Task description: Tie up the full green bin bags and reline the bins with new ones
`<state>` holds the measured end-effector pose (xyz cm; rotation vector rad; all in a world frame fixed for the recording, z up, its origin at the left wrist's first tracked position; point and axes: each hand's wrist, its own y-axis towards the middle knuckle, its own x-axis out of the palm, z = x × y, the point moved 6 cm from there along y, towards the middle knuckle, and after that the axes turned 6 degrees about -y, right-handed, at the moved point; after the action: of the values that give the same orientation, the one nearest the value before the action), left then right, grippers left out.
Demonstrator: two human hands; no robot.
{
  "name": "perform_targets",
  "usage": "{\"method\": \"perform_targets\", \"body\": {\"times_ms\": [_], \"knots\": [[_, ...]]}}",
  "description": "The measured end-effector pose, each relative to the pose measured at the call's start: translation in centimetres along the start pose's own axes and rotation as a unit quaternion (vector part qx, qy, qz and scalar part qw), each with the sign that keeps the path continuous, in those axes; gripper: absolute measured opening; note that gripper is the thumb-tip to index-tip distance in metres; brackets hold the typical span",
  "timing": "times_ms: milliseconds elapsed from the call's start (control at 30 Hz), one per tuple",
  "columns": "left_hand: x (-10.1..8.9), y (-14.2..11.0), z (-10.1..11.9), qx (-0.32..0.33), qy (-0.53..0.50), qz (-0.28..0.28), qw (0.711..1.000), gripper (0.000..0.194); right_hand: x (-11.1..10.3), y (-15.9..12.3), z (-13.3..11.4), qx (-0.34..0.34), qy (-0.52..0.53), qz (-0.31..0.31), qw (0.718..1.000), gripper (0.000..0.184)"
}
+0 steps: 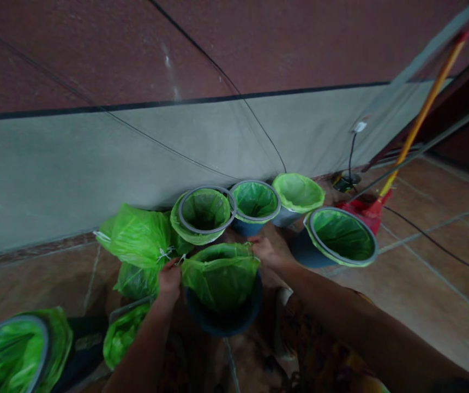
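A green plastic bag [218,281] hangs with its mouth spread, its lower part inside a dark blue bin [224,326] on the floor. My left hand [169,281] is closed on the bag's left edge, where a white drawstring shows. My right hand [268,252] grips the opposite edge of the same bag. Part of the bin's rim is bare in front of the bag. Just left of my left hand sits a full green bag [136,234], tied with a white string.
Lined bins stand along the wall: one with a loose grey ring [233,204], a blue one [254,221], and a pale one [286,217]. Another bin [306,248] is at right, by a red dustpan [371,213]. More lined bins [46,344] lie lower left. Cables cross the wall.
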<state>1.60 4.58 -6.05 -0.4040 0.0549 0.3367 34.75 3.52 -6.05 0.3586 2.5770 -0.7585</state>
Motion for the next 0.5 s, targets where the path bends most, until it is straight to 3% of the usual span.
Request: {"method": "perform_targets", "body": {"times_ms": [67,167,300,367,500], "knots": [[0.0,-0.2,0.9,-0.010,-0.045,-0.012,0.999,0.037,-0.2,-0.1,-1.3,-0.004,0.049,-0.031,0.998,0.030],[-0.4,-0.8,2.7,-0.007,-0.081,-0.072,0.994,0.049,-0.9,-0.8,-3.0,-0.046,0.101,-0.149,0.983,0.035],[-1.3,-1.8,3.7,-0.013,-0.021,-0.133,0.991,0.054,-2.6,-1.8,-2.6,-0.054,0.013,-0.287,0.956,0.040],[-1.5,-2.1,3.3,-0.022,0.037,-0.130,0.991,0.057,-3.3,-1.7,-2.0,-0.050,-0.045,-0.281,0.957,0.043],[-1.0,-2.2,2.6,-0.035,0.151,-0.082,0.984,0.061,-2.9,-1.3,-2.9,-0.094,-0.151,-0.198,0.964,0.036]]}}
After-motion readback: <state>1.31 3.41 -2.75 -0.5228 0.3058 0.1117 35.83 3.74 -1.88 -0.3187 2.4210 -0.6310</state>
